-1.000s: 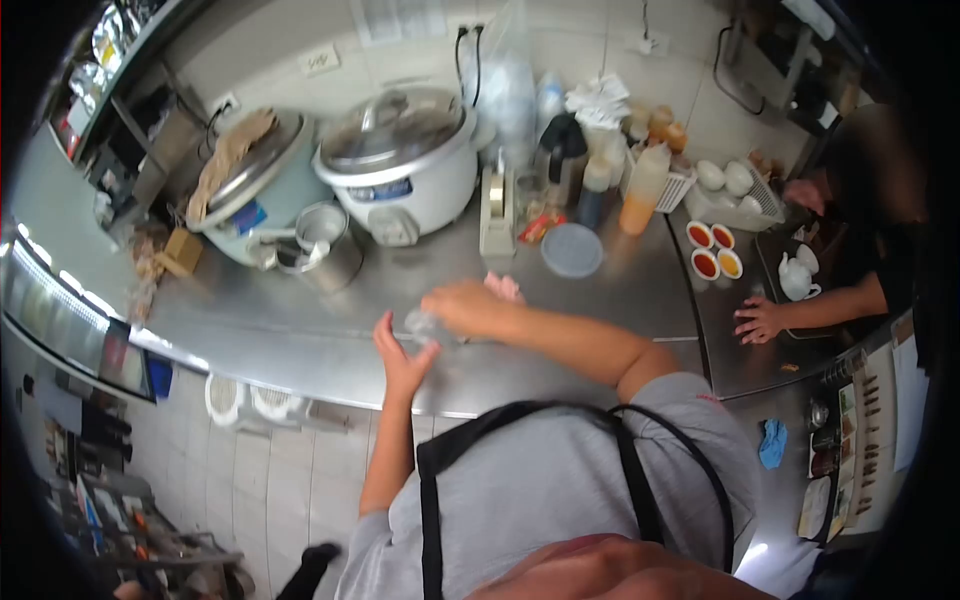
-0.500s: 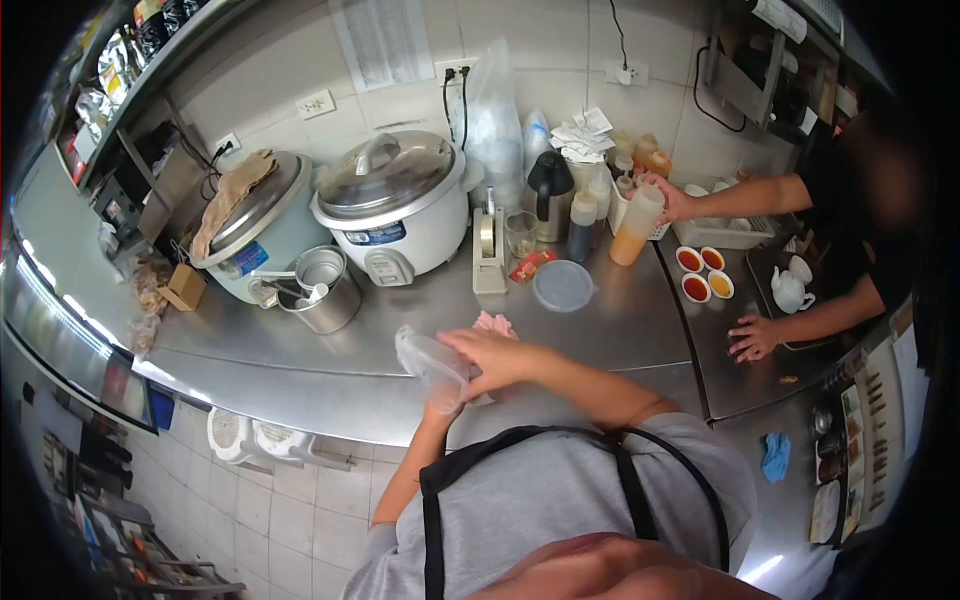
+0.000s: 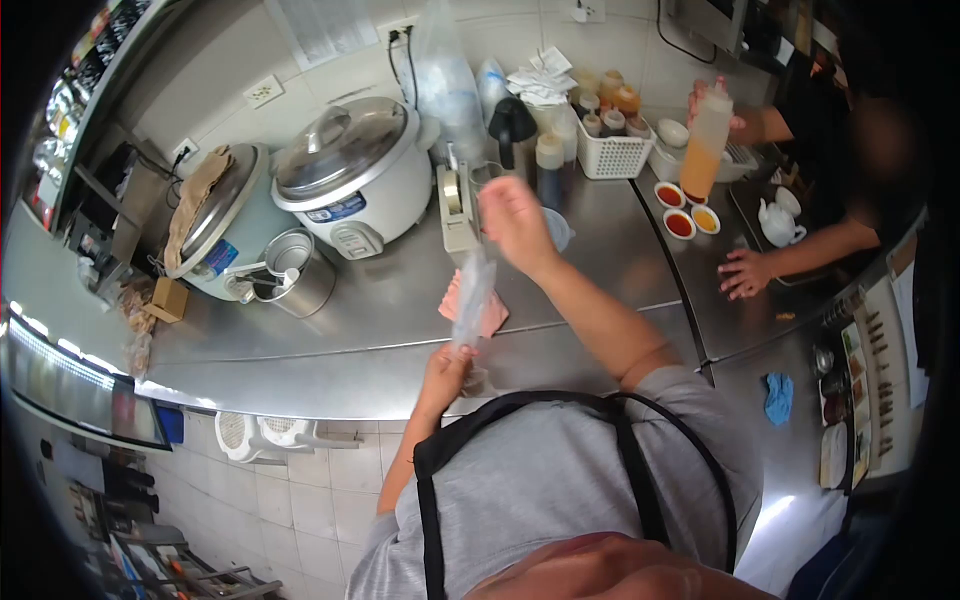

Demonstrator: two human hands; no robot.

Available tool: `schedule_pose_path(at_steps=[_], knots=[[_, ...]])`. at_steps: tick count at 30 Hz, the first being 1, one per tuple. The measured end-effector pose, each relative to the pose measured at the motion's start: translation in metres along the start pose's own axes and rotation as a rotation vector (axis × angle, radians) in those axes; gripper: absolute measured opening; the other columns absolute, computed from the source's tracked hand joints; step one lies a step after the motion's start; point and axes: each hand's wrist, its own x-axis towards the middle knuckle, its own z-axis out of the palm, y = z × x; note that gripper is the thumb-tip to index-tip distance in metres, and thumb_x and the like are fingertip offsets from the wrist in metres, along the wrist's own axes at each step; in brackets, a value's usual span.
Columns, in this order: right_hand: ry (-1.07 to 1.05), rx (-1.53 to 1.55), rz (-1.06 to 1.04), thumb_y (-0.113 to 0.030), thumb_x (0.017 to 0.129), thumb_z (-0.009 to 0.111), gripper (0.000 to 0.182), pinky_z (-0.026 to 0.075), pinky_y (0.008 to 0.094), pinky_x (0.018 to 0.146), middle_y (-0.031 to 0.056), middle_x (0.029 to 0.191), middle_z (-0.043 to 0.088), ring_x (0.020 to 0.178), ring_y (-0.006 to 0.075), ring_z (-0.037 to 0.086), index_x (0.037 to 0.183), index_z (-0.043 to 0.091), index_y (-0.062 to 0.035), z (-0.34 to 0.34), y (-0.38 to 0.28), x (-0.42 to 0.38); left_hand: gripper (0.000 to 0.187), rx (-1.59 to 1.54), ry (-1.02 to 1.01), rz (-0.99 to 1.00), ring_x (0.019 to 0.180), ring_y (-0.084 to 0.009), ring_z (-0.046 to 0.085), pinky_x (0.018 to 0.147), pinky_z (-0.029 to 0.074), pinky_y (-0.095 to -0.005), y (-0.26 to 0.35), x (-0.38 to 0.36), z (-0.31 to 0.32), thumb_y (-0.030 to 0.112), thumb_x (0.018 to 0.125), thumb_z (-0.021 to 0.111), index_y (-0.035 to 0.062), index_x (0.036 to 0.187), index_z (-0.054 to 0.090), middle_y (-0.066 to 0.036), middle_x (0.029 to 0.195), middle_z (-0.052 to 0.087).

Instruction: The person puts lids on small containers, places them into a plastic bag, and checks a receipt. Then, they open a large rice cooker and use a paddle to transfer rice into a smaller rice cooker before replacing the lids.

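Note:
My left hand (image 3: 443,380) is closed around the lower part of a clear plastic bag (image 3: 474,300), which stands up narrow and bunched above my fingers. My right hand (image 3: 515,225) is raised over the counter, apart from the bag, its fingers loosely extended and slightly blurred. Just left of it stands a beige tape dispenser (image 3: 459,220) with a roll of tape. Behind the bag lies a folded pink cloth (image 3: 491,314). A round translucent lid (image 3: 557,230) is partly hidden by my right hand and forearm.
Two large rice cookers (image 3: 345,160) and metal pots (image 3: 303,285) stand on the left. A co-worker's hand holds a squeeze bottle (image 3: 706,150) over small sauce dishes (image 3: 679,224); their other hand (image 3: 746,273) rests on the counter. A white basket (image 3: 615,157) holds several bottles.
My right hand has left the bag and moved up toward the tape dispenser. The bag is now narrower and upright in my left hand. The co-worker's bottle has moved over the dishes.

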Motion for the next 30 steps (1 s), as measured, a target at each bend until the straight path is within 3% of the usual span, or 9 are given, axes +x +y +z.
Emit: schedule_pose_path(at_steps=[5,11,14,17,18,20,23,27,30], knots=[[-0.706,-1.162,-0.711,-0.026,0.077,0.051,0.018,0.04,0.0364,0.055,0.0052,0.072,0.05,0.065,0.0212,0.052,0.087,0.05,-0.0105,0.01,0.01,-0.041,0.031,0.147,0.077,0.04,0.048,-0.0038,0.035,0.042,0.029,-0.0205,0.039,-0.001,-0.011,0.033,0.085,0.048,0.0048,0.076,0.055,0.005,0.055,0.041],[-1.213,-0.987,0.081,-0.024,0.078,0.048,0.02,0.041,0.0366,0.059,0.0088,0.077,0.056,0.068,0.0251,0.054,0.089,0.055,-0.0091,-0.03,-0.02,-0.026,0.03,0.14,-0.159,-0.018,0.054,-0.005,0.04,0.048,0.033,-0.0203,0.045,-0.014,-0.029,0.031,0.085,0.049,0.0019,0.08,0.057,0.003,0.06,0.046],[-1.131,-0.563,0.389,-0.015,0.074,0.048,0.017,0.042,0.0357,0.074,0.0055,0.073,0.057,0.081,0.0201,0.055,0.086,0.056,-0.0063,-0.048,-0.02,-0.006,0.024,0.003,-0.382,-0.011,0.065,-0.0064,0.045,0.06,0.037,-0.0222,0.075,-0.026,-0.008,0.024,0.082,0.054,0.0007,0.085,0.058,-0.001,0.07,0.053],[-0.73,-0.066,0.538,-0.018,0.074,0.049,0.017,0.042,0.0356,0.075,0.0055,0.072,0.056,0.084,0.0217,0.054,0.084,0.056,-0.0064,-0.04,0.064,-0.004,0.02,0.111,-0.001,0.232,0.064,-0.0084,0.049,0.057,0.038,-0.0228,0.091,0.005,0.021,0.019,0.079,0.058,0.0003,0.084,0.058,-0.002,0.072,0.056],[-0.801,-0.606,-0.078,-0.018,0.071,0.051,0.014,0.041,0.0369,0.069,0.006,0.069,0.054,0.075,0.0236,0.052,0.078,0.057,-0.0076,-0.03,0.119,-0.02,0.019,0.013,0.234,0.233,0.061,-0.0092,0.05,0.054,0.038,-0.0235,0.084,0.025,0.027,0.018,0.078,0.058,0.0,0.084,0.059,-0.002,0.071,0.056],[-0.574,-1.274,-0.4,-0.017,0.069,0.052,0.013,0.041,0.0375,0.066,0.0079,0.07,0.054,0.072,0.0258,0.051,0.076,0.058,-0.0077,-0.001,0.122,-0.06,0.018,-0.156,0.494,0.328,0.05,-0.0106,0.047,0.045,0.037,-0.0256,0.069,0.065,0.025,0.016,0.078,0.058,-0.0022,0.08,0.059,-0.005,0.064,0.057],[-0.371,-1.205,0.003,-0.02,0.068,0.054,0.012,0.035,0.0413,0.073,0.0082,0.067,0.052,0.079,0.0272,0.048,0.066,0.058,-0.0086,0.021,0.094,-0.079,0.018,0.439,0.749,0.447,0.039,-0.0126,0.04,0.039,0.035,-0.0305,-0.023,0.099,-0.035,0.015,0.077,0.058,-0.0031,0.076,0.059,-0.009,0.056,0.055],[-0.508,-1.169,-0.388,-0.025,0.071,0.055,0.018,0.033,0.0435,0.077,0.0093,0.081,0.052,0.089,0.0289,0.046,0.067,0.058,-0.0079,0.014,0.079,-0.07,0.014,0.917,0.671,0.603,0.062,-0.0137,0.052,0.057,0.04,-0.0261,-0.018,0.063,-0.028,0.013,0.076,0.057,-0.0014,0.075,0.059,-0.015,0.073,0.058],[-0.614,-0.907,-0.241,-0.019,0.077,0.051,0.016,0.035,0.0401,0.079,0.0069,0.087,0.051,0.088,0.023,0.048,0.084,0.057,-0.0057,-0.002,0.1,-0.055,0.012,0.449,0.52,0.288,0.075,-0.0093,0.051,0.067,0.04,-0.0225,0.004,0.051,-0.017,0.011,0.078,0.055,-0.0002,0.082,0.057,-0.009,0.081,0.058]])
